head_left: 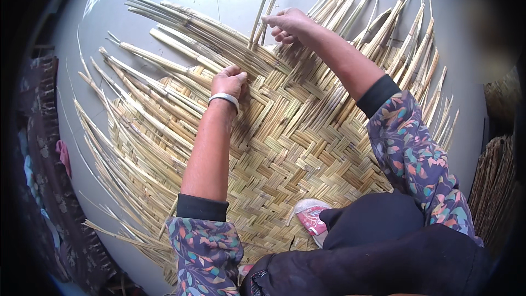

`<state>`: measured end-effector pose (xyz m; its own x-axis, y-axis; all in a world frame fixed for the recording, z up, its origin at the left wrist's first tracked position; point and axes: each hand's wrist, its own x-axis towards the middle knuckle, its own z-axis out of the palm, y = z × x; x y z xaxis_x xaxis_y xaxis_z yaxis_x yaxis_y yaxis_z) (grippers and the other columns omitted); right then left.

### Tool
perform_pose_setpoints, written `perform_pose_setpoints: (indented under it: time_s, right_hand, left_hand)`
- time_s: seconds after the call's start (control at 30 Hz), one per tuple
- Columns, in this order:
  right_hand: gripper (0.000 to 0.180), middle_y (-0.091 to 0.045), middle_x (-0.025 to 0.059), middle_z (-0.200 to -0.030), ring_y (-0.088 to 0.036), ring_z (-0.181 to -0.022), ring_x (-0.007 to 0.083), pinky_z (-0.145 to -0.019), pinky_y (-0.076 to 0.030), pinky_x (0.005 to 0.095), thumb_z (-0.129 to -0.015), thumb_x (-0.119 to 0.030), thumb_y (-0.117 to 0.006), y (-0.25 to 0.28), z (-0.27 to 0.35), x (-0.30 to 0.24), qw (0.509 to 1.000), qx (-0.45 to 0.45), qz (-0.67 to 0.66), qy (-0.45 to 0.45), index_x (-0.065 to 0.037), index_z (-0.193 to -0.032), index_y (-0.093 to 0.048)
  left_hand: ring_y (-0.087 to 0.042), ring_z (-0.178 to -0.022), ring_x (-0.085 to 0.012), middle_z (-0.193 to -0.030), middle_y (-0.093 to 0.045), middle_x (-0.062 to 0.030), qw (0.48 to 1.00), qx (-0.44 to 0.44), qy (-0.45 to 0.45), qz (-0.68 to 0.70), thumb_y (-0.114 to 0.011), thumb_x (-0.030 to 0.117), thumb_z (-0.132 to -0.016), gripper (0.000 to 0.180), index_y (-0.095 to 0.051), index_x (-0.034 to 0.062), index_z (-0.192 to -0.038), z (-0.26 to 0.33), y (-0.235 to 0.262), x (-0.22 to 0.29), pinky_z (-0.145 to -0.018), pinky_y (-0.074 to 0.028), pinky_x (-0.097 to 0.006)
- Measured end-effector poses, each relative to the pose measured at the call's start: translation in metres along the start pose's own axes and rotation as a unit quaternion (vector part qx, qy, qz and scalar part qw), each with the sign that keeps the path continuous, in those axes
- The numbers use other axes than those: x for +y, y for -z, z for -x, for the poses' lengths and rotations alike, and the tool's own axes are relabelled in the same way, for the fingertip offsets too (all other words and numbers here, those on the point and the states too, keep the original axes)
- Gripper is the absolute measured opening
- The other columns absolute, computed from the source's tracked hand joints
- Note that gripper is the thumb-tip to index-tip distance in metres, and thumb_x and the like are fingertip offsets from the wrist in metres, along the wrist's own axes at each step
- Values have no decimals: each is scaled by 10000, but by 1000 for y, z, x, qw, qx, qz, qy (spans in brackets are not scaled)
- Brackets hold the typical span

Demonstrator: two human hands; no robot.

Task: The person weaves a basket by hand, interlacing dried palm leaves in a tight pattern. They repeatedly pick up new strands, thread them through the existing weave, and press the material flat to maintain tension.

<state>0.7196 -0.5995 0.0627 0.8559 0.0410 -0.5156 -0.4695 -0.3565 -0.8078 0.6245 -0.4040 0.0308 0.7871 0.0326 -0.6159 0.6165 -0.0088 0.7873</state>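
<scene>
Your left hand (229,81), knuckles curled shut with nothing gripped, presses on the woven reed mat (285,148) just left of centre frame, likely pinning the finished weave flat. Your right hand (287,23), at upper centre, pinches a pair of loose reed strips (267,5) and lifts them clear of the mat's unwoven edge. The mat lies spread across a grey concrete floor (466,77), with a pink shoe (310,214) resting on its near edge.
</scene>
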Motion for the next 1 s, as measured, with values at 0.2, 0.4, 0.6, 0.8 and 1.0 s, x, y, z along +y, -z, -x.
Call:
perform_pose_setpoints:
  time_s: [0.2,0.4,0.6,0.8,1.0]
  right_hand:
    - [259,-563,67,-683,-546,-576,114,-469,-432,250,-826,-255,-626,-5,-21,-11,999,-12,-37,15,1,-795,-602]
    - [179,-659,63,-805,-605,-685,115,-585,-469,248,-816,-231,-616,6,-4,-13,998,-12,-44,50,-52,-830,-629]
    - [185,-666,41,-813,-621,-714,108,-616,-487,261,-814,-255,-654,5,11,-3,984,19,-160,75,-89,-893,-630]
    - [183,-659,42,-855,-628,-772,121,-719,-513,264,-831,-238,-657,11,1,7,952,-100,-285,54,-82,-921,-623]
    - [161,-668,70,-895,-630,-779,128,-685,-518,265,-849,-225,-639,7,5,11,939,-103,-321,70,-74,-900,-618]
  left_hand:
    - [-537,-646,-115,-825,-602,-53,999,25,-40,-18,-648,68,-794,257,-614,-19,-1033,-9,3,-11,-578,-442,-250]
    - [-582,-686,-133,-898,-645,-86,999,11,-23,-28,-662,76,-781,332,-604,-44,-1084,-5,3,-6,-616,-483,-267]
    - [-552,-601,-120,-764,-622,-58,995,-10,-65,-75,-644,83,-799,217,-626,-22,-989,-6,10,-1,-544,-454,-254]
    - [-533,-543,-116,-680,-597,-37,992,-1,-56,-112,-632,99,-823,143,-625,-5,-921,11,3,18,-483,-431,-259]
    - [-529,-528,-119,-671,-593,-42,991,3,-64,-120,-633,104,-825,162,-629,-14,-936,10,5,18,-467,-426,-262]
